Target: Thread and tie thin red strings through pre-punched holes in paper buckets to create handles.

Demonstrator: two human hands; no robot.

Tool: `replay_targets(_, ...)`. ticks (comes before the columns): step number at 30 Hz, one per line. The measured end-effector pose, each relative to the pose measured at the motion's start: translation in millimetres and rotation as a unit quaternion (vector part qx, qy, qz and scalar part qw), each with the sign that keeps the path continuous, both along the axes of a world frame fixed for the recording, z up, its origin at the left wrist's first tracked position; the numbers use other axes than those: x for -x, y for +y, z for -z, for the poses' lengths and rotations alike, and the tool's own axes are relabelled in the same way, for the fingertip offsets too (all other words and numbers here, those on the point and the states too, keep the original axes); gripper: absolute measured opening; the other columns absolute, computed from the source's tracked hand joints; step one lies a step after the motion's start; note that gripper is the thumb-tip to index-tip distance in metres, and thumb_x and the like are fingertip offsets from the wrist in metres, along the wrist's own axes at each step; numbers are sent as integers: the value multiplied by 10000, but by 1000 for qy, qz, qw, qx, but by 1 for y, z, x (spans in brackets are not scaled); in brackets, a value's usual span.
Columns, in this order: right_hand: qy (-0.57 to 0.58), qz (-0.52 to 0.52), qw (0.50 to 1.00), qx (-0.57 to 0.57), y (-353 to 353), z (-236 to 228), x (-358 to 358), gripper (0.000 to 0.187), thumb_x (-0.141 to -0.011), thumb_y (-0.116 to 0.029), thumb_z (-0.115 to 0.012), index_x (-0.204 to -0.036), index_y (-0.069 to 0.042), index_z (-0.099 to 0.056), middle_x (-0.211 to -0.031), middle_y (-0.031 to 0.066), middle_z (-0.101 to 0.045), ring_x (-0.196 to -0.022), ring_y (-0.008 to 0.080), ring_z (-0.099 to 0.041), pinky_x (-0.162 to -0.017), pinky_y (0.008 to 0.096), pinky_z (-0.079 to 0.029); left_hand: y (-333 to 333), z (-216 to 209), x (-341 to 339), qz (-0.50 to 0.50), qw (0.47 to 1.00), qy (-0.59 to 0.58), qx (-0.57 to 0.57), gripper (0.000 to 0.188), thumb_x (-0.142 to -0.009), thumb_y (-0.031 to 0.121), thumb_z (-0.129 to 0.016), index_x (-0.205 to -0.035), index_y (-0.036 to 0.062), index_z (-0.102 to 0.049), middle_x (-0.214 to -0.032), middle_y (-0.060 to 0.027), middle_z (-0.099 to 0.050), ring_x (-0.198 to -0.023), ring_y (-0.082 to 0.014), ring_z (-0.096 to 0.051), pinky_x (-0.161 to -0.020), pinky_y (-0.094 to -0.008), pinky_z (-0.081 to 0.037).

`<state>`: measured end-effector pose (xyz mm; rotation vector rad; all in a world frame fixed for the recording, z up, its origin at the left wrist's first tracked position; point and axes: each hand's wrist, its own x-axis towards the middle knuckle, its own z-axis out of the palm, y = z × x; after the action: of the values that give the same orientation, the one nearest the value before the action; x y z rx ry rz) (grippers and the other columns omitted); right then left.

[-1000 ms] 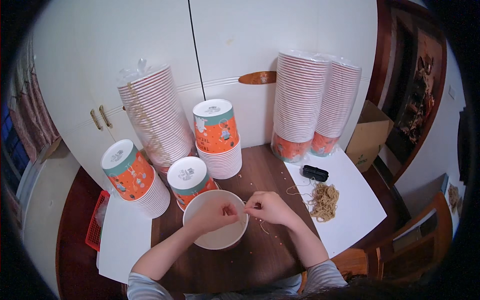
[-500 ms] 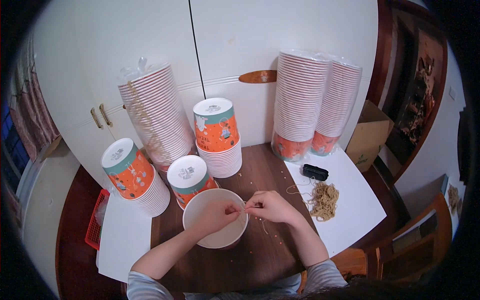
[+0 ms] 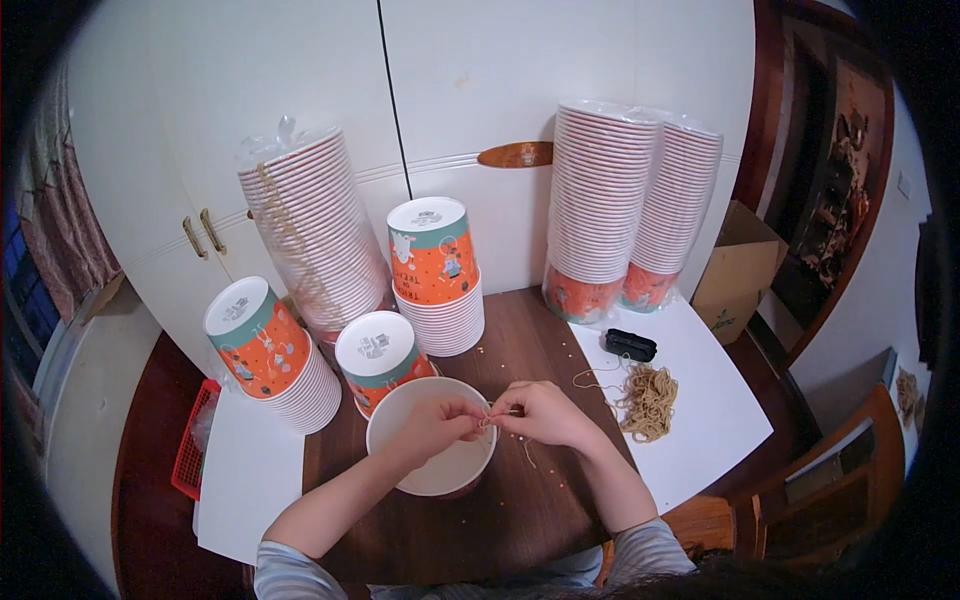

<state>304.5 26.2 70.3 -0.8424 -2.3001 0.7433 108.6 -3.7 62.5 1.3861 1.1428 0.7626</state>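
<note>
An open paper bucket [image 3: 440, 480] with a white inside stands mouth up on the brown tabletop in front of me. My left hand [image 3: 438, 425] reaches over its mouth, thumb and fingers pinched near the right rim. My right hand [image 3: 541, 414] meets it there from just outside that rim, its fingers pinched too. Between the fingertips is a thin tan string [image 3: 486, 422] at the bucket's edge, and a loose end dangles below the right hand. Fingers partly hide the string, so I cannot tell whether it is knotted.
Upside-down stacks of orange buckets, left [image 3: 262, 345], middle [image 3: 437, 262] and front [image 3: 378, 350], stand beyond the bucket. Bagged tall stacks rise at back left [image 3: 312, 225] and back right [image 3: 602, 195]. Tan string [image 3: 648, 402] lies heaped near a black box [image 3: 631, 346] on the right.
My left hand has turned slightly and its fingers have shifted at the rim, with the fingertips close to the right hand's. The right hand and the bucket stay nearly in place.
</note>
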Motion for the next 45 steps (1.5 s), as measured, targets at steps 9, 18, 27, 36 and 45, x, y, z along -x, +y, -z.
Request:
replay_targets(9,6,-1,1000,9,-2,-2,2,109,-711,-116,-627,-789,-40,-641,-718,87,-592,-656,197,-597,-589,291,-469,-2,-5,-2,5,997,62,-36,144,-782,117,-595,-892,24,-603,-779,-13,-609,-695,-71,-563,-623,-209,-447)
replay_targets(18,2,2,1000,-7,-3,-1,1,112,-707,-136,-613,-741,-32,-591,-677,71,-561,-630,196,-568,-579,300,-454,1,1,-1,24,989,75,-125,226,-767,95,-584,-977,20,-549,-774,-27,-604,-721,-78,-554,-691,-226,-434)
replay_targets(27,-13,-14,1000,-5,-2,0,0,110,-696,-137,-603,-745,-39,-590,-687,69,-563,-640,206,-567,-595,305,-453,3,3,0,26,992,-126,-1,255,-771,19,-578,-1010,6,-491,-831,-29,-568,-783,-84,-542,-718,-214,-435)
replay_targets(36,-28,-43,998,21,0,-4,-5,106,-691,-123,-597,-768,-51,-603,-693,66,-566,-652,204,-568,-599,296,-454,4,5,2,21,980,-193,53,261,-781,5,-572,-1023,12,-475,-846,-34,-572,-804,-91,-554,-736,-215,-444)
replay_targets(45,130,-26,989,67,-4,-20,-12,154,-684,-65,-668,-823,-33,-611,-693,10,-553,-582,78,-484,-509,218,-387,2,-2,1,22,973,-221,59,285,-797,11,-562,-1066,19,-469,-891,-60,-585,-858,-112,-568,-769,-224,-453)
